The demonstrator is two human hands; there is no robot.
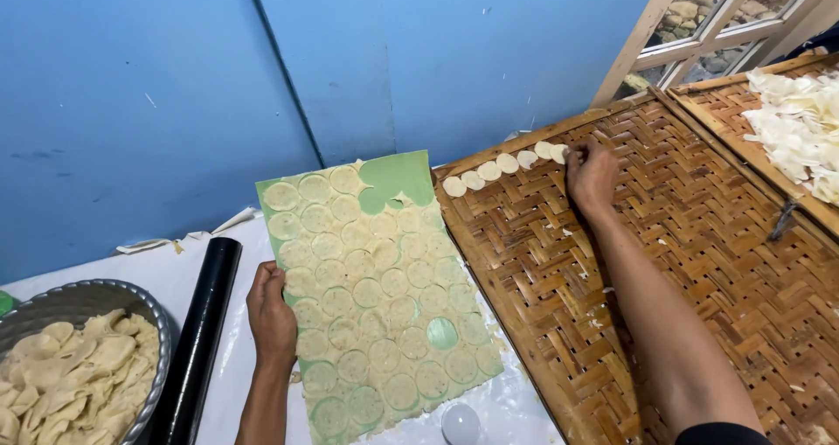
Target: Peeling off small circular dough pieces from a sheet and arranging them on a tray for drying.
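A green sheet (pixel 398 176) covered with thin pale dough cut into many rounds lies tilted in front of me. My left hand (pixel 271 312) grips its left edge. My right hand (pixel 591 174) reaches to the far edge of a woven bamboo tray (pixel 699 261) and presses a dough round (pixel 558 152) down at the end of a short row of dough rounds (pixel 489 172) laid along the tray's rim. Several bare green circles show where rounds have come off the sheet.
A black rolling pin (pixel 199 340) lies left of the sheet on a white cloth. A metal bowl (pixel 96 292) of dough scraps sits at the lower left. A second bamboo tray (pixel 725 104) with pale pieces is at the far right. A blue wall stands behind.
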